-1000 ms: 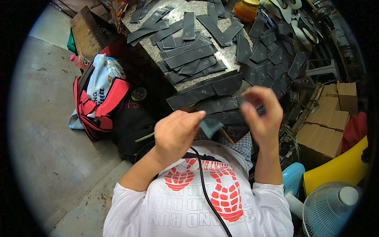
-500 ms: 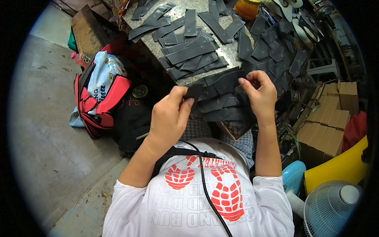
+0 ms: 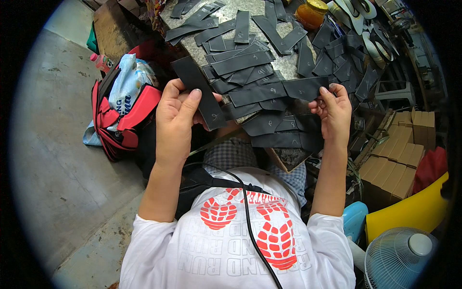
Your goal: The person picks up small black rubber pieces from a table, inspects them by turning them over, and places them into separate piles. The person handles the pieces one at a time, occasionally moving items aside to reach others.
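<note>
My left hand (image 3: 179, 108) grips a flat black strip (image 3: 204, 98) between thumb and fingers, raised and slanting, with a small white mark near its lower end. My right hand (image 3: 333, 108) pinches the right end of another black strip (image 3: 304, 88). That strip meets or overlaps a further black strip (image 3: 257, 94) on its left; I cannot tell whether they are joined. Below them, more black strips (image 3: 276, 140) lie in overlapping rows at the near edge of the table. Behind, a loose pile of marked black strips (image 3: 243, 62) covers much of the speckled tabletop (image 3: 195, 50).
A jar of orange stuff (image 3: 310, 15) stands at the back, near sandals (image 3: 373, 45). Brown cartons (image 3: 390, 164), a yellow curved object (image 3: 409, 209) and a white fan (image 3: 399, 260) are at right. At left sit red-and-black bags (image 3: 130, 113) and a pink-capped bottle (image 3: 101, 61).
My left hand has moved left and up, turning its strip so its broad face shows. My right hand has shifted slightly right and holds a strip end outstretched.
</note>
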`<state>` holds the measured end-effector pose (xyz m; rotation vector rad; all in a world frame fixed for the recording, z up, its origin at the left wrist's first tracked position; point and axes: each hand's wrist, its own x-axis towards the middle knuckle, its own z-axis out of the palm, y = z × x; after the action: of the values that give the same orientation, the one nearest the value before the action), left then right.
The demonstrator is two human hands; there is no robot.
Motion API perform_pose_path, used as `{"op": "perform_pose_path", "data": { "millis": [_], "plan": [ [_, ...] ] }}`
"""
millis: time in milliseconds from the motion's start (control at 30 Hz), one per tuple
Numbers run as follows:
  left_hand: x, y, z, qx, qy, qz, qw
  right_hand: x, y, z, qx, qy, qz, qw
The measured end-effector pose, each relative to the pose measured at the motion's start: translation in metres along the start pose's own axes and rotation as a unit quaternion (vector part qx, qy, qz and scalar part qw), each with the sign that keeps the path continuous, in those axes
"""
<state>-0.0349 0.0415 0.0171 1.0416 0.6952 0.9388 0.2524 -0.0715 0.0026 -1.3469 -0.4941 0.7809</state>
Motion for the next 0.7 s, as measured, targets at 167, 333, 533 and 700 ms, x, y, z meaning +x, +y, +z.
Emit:
{"op": "perform_pose_path", "data": {
  "millis": [167,333,533,700],
  "plan": [
    [0.001,-0.001,-0.005,0.04,-0.026,0.013,0.999,-0.001,0.002,-0.004,0.0,-0.001,-0.007,1.0],
    [0.003,0.001,0.002,0.051,-0.047,0.059,0.996,0.0,0.0,-0.003,-0.04,0.022,0.001,0.999],
    [0.007,0.001,0.018,0.046,-0.073,0.028,0.996,-0.04,-0.033,0.016,0.194,-0.036,-0.094,0.976],
    [0.006,-0.002,0.039,0.059,-0.056,-0.005,0.997,-0.075,-0.039,0.045,0.024,-0.161,-0.122,0.979]
  ]
}}
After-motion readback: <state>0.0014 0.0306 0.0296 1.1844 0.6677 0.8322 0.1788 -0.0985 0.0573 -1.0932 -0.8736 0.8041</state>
